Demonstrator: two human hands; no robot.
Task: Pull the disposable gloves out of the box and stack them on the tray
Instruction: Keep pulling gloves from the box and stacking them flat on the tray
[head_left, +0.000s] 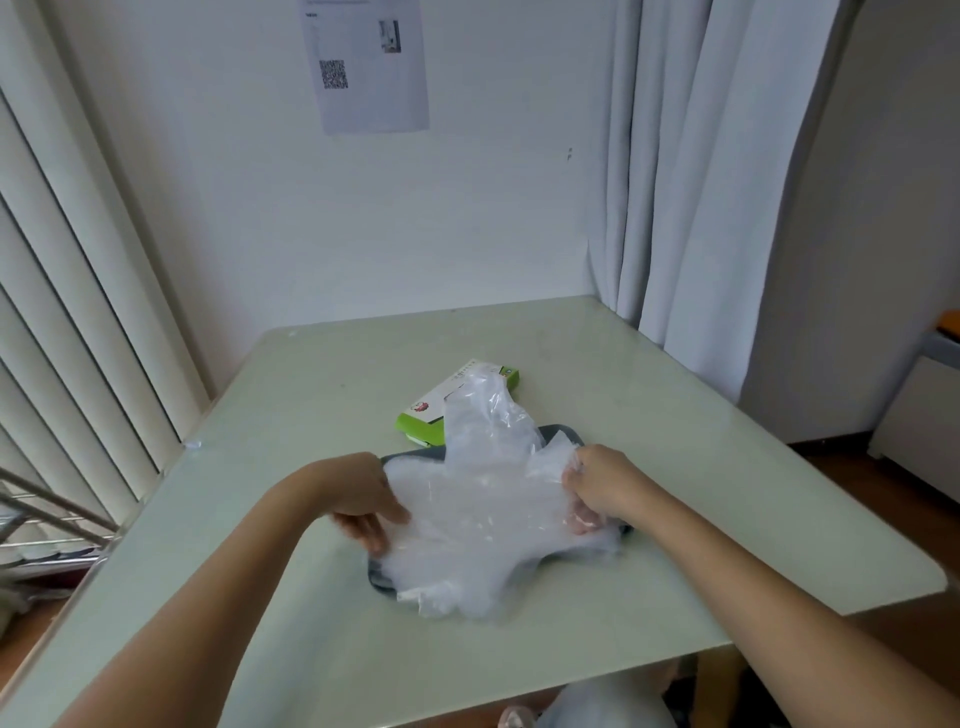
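A stack of clear plastic gloves (483, 525) lies spread over a dark grey tray (382, 578) in the middle of the table. One glove (485, 415) trails up from the stack to the green and white glove box (441, 410) lying just behind the tray. My left hand (363, 499) rests with straight fingers on the left edge of the stack. My right hand (597, 486) pinches the plastic at the stack's right side, with some fingers under the film.
The pale green glass table (311, 395) stands against a white wall, with its front edge near me. Vertical blinds and a metal rack (57, 525) are on the left. Grey curtains (701, 182) hang at the back right.
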